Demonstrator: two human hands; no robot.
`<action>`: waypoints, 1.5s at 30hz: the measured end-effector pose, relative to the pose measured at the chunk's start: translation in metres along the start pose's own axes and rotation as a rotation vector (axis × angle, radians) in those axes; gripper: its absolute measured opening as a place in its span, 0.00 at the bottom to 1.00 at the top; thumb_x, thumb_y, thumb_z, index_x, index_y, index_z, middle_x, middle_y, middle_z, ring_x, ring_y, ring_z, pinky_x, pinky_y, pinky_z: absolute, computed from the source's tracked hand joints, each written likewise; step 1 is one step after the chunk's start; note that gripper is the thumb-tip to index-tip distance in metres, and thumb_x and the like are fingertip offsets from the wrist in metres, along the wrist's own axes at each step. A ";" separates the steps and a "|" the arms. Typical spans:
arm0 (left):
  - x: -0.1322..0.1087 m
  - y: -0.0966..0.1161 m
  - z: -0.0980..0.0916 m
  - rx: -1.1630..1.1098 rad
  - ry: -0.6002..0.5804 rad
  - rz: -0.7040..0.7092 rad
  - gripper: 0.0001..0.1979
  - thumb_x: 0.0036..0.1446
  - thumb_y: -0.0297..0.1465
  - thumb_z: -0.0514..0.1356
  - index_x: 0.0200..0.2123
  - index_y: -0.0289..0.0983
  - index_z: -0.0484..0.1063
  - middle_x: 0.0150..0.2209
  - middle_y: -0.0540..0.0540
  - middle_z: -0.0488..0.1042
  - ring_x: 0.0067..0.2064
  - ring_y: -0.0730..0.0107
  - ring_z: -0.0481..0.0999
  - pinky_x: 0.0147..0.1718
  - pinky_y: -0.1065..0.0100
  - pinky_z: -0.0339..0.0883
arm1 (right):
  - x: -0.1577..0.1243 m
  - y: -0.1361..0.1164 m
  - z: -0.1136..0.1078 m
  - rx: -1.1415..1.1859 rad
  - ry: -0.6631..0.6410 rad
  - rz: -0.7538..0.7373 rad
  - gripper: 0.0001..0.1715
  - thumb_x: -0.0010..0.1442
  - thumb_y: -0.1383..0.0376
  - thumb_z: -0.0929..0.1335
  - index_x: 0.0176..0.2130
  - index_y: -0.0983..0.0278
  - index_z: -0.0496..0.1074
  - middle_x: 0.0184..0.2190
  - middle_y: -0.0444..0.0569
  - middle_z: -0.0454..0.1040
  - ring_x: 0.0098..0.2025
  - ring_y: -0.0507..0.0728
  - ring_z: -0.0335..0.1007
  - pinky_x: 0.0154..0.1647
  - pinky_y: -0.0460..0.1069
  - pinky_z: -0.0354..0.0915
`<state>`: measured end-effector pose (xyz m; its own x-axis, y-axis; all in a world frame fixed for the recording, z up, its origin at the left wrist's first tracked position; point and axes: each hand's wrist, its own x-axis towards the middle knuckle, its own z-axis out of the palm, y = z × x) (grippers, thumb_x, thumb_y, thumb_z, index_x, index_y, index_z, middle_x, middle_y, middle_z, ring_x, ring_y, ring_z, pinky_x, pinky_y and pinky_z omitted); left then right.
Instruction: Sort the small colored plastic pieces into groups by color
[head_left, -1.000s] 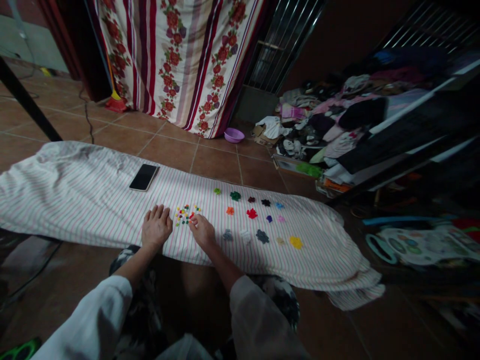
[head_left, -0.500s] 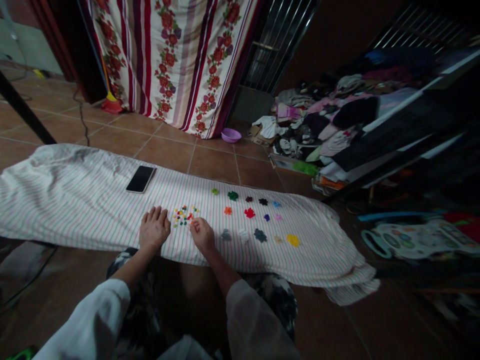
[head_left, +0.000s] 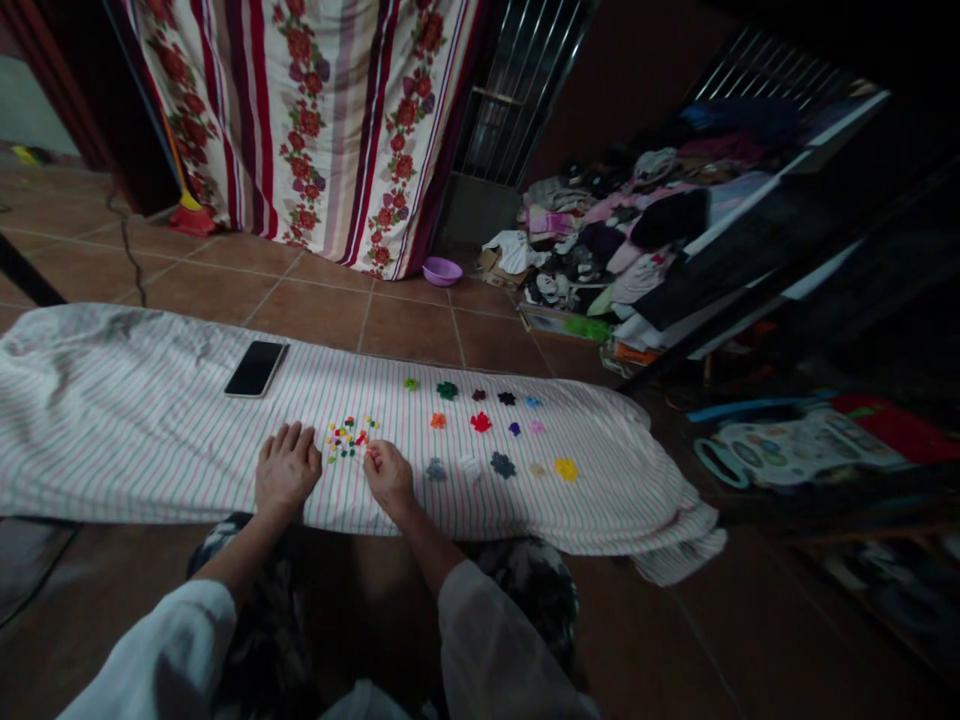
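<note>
My left hand [head_left: 288, 467] lies flat on the striped cloth [head_left: 187, 440], fingers stretched out, just left of a loose scatter of small mixed-colour pieces [head_left: 346, 440]. At the right edge of that scatter my right hand [head_left: 390, 474] has its fingers pinched together; whatever sits between the tips is too small to make out. Further right, small piles sorted by colour lie in rows. Among them are a dark green pile [head_left: 447, 390], a red pile [head_left: 481, 422], an orange pile [head_left: 437, 421], a dark grey pile [head_left: 503, 464] and a yellow pile [head_left: 566, 469].
A black-screened phone [head_left: 256, 369] lies on the cloth at the upper left. Beyond the cloth are a tiled floor, a purple basin [head_left: 442, 271], a floral curtain [head_left: 345, 130] and a broom [head_left: 191, 212]. A heap of clothes [head_left: 600, 230] stands at the back right.
The whole view has shifted, so the cloth and piles appear further left. My left hand stays flat beside the scatter, and my right hand remains pinched at its edge.
</note>
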<state>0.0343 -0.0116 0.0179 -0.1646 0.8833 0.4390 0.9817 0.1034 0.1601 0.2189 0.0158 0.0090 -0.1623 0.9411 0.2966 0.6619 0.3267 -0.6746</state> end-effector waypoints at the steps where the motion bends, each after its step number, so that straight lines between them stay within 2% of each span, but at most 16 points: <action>1: 0.000 0.000 0.000 0.003 0.001 0.000 0.20 0.62 0.32 0.49 0.52 0.33 0.72 0.56 0.35 0.72 0.60 0.51 0.67 0.59 0.52 0.56 | 0.000 0.000 0.000 0.006 -0.003 -0.010 0.10 0.60 0.66 0.64 0.41 0.60 0.73 0.35 0.46 0.76 0.36 0.53 0.72 0.41 0.46 0.67; 7: 0.000 0.001 -0.001 0.033 0.001 0.008 0.20 0.62 0.32 0.49 0.52 0.33 0.72 0.56 0.36 0.72 0.60 0.51 0.66 0.59 0.53 0.56 | 0.001 0.009 0.001 0.145 -0.001 0.015 0.12 0.63 0.65 0.62 0.42 0.59 0.74 0.37 0.46 0.78 0.39 0.53 0.75 0.42 0.46 0.69; 13: -0.001 0.000 -0.001 0.021 0.011 0.005 0.20 0.61 0.31 0.50 0.52 0.34 0.72 0.56 0.36 0.72 0.60 0.52 0.67 0.59 0.52 0.56 | 0.007 0.020 -0.006 0.236 -0.036 0.094 0.12 0.63 0.64 0.63 0.41 0.59 0.75 0.32 0.43 0.79 0.34 0.53 0.76 0.37 0.46 0.71; 19: 0.000 -0.001 0.001 -0.042 0.007 -0.005 0.20 0.60 0.32 0.49 0.51 0.35 0.72 0.56 0.36 0.72 0.60 0.50 0.66 0.59 0.51 0.55 | 0.029 0.038 -0.036 0.130 0.090 0.079 0.11 0.59 0.66 0.64 0.38 0.60 0.75 0.36 0.47 0.78 0.37 0.54 0.75 0.41 0.48 0.71; 24: -0.001 -0.002 0.003 -0.035 0.009 -0.009 0.20 0.60 0.32 0.50 0.51 0.36 0.72 0.56 0.37 0.72 0.61 0.51 0.65 0.59 0.52 0.54 | 0.045 0.064 -0.065 0.008 0.159 0.165 0.10 0.58 0.67 0.64 0.37 0.60 0.75 0.37 0.47 0.77 0.36 0.54 0.75 0.40 0.48 0.70; 31: -0.001 -0.003 0.006 0.007 0.011 0.004 0.20 0.62 0.32 0.48 0.52 0.34 0.72 0.56 0.36 0.72 0.61 0.52 0.66 0.59 0.53 0.54 | 0.056 0.087 -0.092 -0.176 0.129 0.229 0.09 0.57 0.70 0.64 0.38 0.64 0.72 0.36 0.49 0.78 0.36 0.54 0.74 0.41 0.48 0.67; 37: -0.001 -0.003 0.005 0.015 0.011 0.008 0.20 0.61 0.32 0.49 0.52 0.35 0.72 0.56 0.36 0.72 0.60 0.52 0.66 0.59 0.53 0.54 | 0.057 0.095 -0.092 -0.347 0.064 0.182 0.06 0.57 0.71 0.64 0.34 0.62 0.70 0.35 0.49 0.77 0.38 0.55 0.72 0.39 0.48 0.64; 45: 0.000 -0.001 0.002 -0.072 -0.022 -0.034 0.20 0.61 0.32 0.49 0.52 0.35 0.72 0.57 0.36 0.71 0.62 0.51 0.64 0.60 0.51 0.53 | 0.059 0.102 -0.084 -0.390 0.066 0.161 0.04 0.57 0.71 0.65 0.33 0.61 0.69 0.34 0.48 0.75 0.36 0.55 0.71 0.37 0.48 0.63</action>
<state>0.0338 -0.0105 0.0163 -0.1950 0.8897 0.4129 0.9660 0.1013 0.2379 0.3384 0.0968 0.0147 0.0046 0.9658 0.2593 0.9043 0.1067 -0.4135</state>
